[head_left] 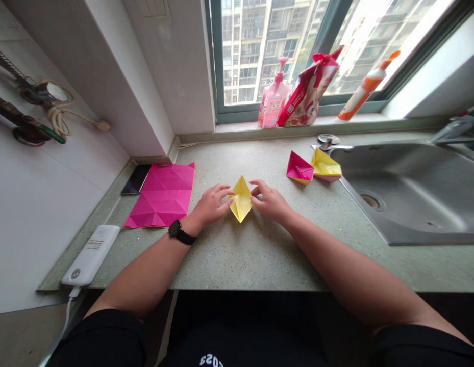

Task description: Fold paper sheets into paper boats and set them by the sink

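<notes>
A yellow folded-paper boat [241,201] rests on the counter in front of me, its diamond-shaped opening facing up. My left hand [214,205] pinches its left corner between thumb and fingers. At the opposite corner, my right hand [271,202] holds the paper with its thumb and fingertips, the fingers curled. Toward the sink stand two more folded-paper boats, a pink one [300,168] and a yellow one [326,164], side by side. To the left of my left hand lies a creased pink paper sheet [166,196], spread flat.
A phone [135,179] lies partly beside the pink sheet, and a white power bank [92,255] with a cable sits at the left edge. The steel sink [413,188] is at right. A pump bottle [273,102], a red bag [311,94] and an orange bottle [363,94] line the sill.
</notes>
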A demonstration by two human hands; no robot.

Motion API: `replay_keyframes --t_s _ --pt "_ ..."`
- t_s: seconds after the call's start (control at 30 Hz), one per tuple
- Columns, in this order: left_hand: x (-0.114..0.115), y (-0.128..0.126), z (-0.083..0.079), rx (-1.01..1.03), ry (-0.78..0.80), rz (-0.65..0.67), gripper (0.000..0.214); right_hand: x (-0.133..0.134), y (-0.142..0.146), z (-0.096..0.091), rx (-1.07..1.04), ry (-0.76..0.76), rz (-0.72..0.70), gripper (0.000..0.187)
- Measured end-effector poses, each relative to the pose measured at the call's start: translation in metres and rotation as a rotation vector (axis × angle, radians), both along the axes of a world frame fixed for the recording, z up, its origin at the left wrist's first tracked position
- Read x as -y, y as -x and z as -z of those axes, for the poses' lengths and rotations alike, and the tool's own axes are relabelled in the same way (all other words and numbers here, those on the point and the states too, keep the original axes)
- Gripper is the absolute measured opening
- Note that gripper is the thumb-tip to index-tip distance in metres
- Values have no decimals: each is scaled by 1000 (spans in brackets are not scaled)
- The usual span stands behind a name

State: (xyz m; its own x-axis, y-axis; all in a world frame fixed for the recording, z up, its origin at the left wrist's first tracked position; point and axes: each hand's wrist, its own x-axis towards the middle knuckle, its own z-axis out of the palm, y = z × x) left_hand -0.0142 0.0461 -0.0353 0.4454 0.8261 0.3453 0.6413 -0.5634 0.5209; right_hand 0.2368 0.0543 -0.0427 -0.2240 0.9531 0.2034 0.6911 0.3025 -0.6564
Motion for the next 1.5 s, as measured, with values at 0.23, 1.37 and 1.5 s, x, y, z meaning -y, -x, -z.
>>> replay_keyframes --t_s 0.23,1.37,1.5 --pt "-3 5 3 -78 -32 -39 18 -12 -9 14 14 -106 2 23" --pt "-6 6 4 24 -129 79 49 -11 -8 7 -111 -264 -88 11" --pt "-3 5 -2 69 -143 62 49 -9 -7 3 -115 -250 -64 21"
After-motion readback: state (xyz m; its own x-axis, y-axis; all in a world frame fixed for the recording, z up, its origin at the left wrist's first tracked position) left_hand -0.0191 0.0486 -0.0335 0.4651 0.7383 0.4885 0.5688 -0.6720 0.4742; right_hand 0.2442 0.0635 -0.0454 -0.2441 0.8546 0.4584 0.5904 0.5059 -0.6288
